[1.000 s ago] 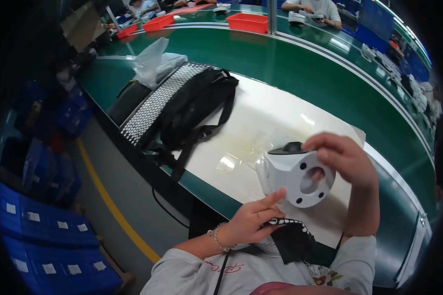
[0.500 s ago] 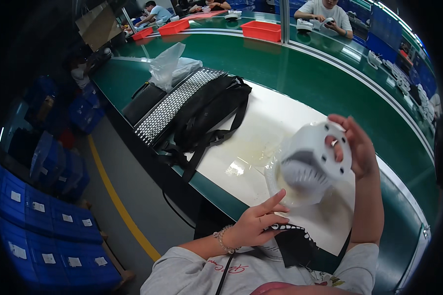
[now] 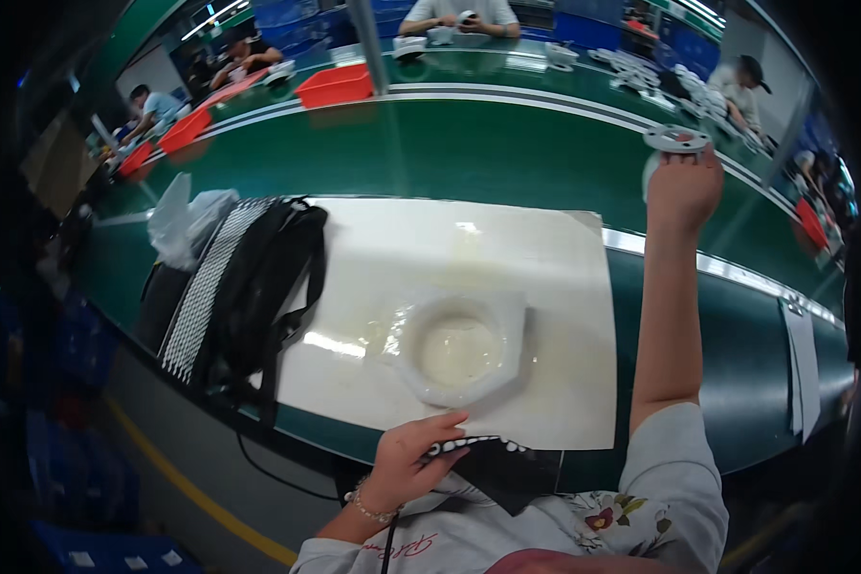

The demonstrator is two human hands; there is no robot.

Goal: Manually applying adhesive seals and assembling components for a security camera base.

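My right hand [image 3: 691,187] is stretched far out over the green belt. It grips a white plastic housing [image 3: 677,140] whose round face has holes in it; my hand hides part of its body. Close to my body, my left hand [image 3: 413,457] has its fingers closed on the edge of a black sheet-like piece [image 3: 507,469] with a row of white spots; I cannot make out what it is. Beyond my left hand, a whitish angular fixture [image 3: 518,349] with a round hollow lies on the white board [image 3: 560,258], apart from both hands.
A black bag [image 3: 268,277] with straps, a white-dotted strip [image 3: 215,277] and a clear plastic bag [image 3: 177,225] lie at the left. Red bins [image 3: 335,88] and white parts [image 3: 631,72] line the far side, where several people sit. White sheets [image 3: 802,368] hang at the right.
My right hand has lifted the white housing off the fixture and carried it away to the far right over the belt. The view has turned right. My left hand stays near my body.
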